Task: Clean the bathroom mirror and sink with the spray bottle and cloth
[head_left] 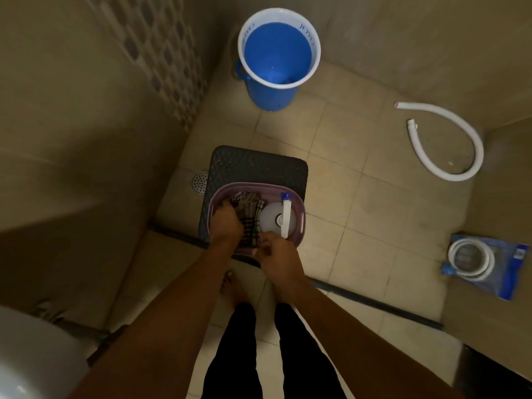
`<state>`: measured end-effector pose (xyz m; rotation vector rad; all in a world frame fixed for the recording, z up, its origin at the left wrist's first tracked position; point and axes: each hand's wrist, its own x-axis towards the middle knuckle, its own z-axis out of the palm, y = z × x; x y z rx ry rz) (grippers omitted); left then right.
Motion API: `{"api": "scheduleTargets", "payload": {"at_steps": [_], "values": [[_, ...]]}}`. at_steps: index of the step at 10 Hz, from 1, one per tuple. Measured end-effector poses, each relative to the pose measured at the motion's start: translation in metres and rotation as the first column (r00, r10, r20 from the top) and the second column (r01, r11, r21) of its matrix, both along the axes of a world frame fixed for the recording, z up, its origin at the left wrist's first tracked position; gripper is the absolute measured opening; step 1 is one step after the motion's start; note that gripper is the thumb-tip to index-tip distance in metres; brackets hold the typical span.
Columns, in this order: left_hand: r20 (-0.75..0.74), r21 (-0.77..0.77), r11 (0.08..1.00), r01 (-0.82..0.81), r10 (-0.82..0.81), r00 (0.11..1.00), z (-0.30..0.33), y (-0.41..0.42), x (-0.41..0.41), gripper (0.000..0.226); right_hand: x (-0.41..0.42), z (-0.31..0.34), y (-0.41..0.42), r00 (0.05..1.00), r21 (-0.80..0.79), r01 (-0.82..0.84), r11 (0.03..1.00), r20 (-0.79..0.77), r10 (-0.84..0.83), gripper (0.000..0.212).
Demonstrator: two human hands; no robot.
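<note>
A lilac basket (298,210) rests on a dark stool (259,165). Inside lie a brown-and-white checked cloth (252,214) on the left and a white spray bottle (273,218) with a white-and-blue trigger head on the right. My left hand (226,223) reaches into the basket with its fingers closed on the cloth. My right hand (279,254) is at the basket's near rim, pinching the cloth's near edge. No mirror is in view. A white curved basin edge (31,358) shows at the bottom left.
A blue bucket (276,59) with a white rim stands on the tiled floor beyond the stool. A loose white hose (460,142) curves at the right, and a packaged coiled hose (486,262) lies further right. A floor drain (200,181) sits left of the stool. Walls close in on the left.
</note>
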<state>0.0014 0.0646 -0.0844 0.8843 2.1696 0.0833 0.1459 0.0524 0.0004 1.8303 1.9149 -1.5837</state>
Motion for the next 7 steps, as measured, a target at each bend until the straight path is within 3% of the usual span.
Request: {"api": "scheduleTargets", "payload": {"at_steps": [2, 3, 4, 5, 6, 7], "values": [[0.037, 0.136, 0.99, 0.026, -0.031, 0.999, 0.031, -0.019, 0.008, 0.064, 0.003, 0.008, -0.009, 0.989, 0.07, -0.148, 0.987, 0.029, 0.146, 0.026], [0.063, 0.206, 0.972, 0.113, -0.128, 0.99, 0.061, -0.048, 0.012, 0.065, 0.004, 0.016, -0.013, 0.97, 0.117, -0.244, 0.963, 0.04, 0.241, 0.031], [-0.066, 0.212, 0.94, 0.268, -0.26, 0.963, 0.085, -0.084, 0.015, 0.067, 0.007, 0.033, -0.011, 0.912, 0.192, -0.409, 0.892, 0.092, 0.399, 0.035], [-0.207, 0.114, 0.933, 0.342, -0.314, 0.927, 0.112, -0.122, 0.023, 0.068, 0.017, 0.052, -0.008, 0.793, 0.223, -0.61, 0.761, 0.178, 0.583, 0.05], [-0.302, 0.045, 0.942, 0.332, -0.304, 0.904, 0.136, -0.157, 0.03, 0.07, 0.02, 0.075, -0.012, 0.684, 0.226, -0.73, 0.645, 0.227, 0.694, 0.066], [-0.418, 0.085, 0.961, 0.265, -0.207, 0.884, 0.156, -0.182, 0.039, 0.074, 0.019, 0.092, -0.023, 0.601, 0.274, -0.796, 0.54, 0.242, 0.762, 0.072]]}}
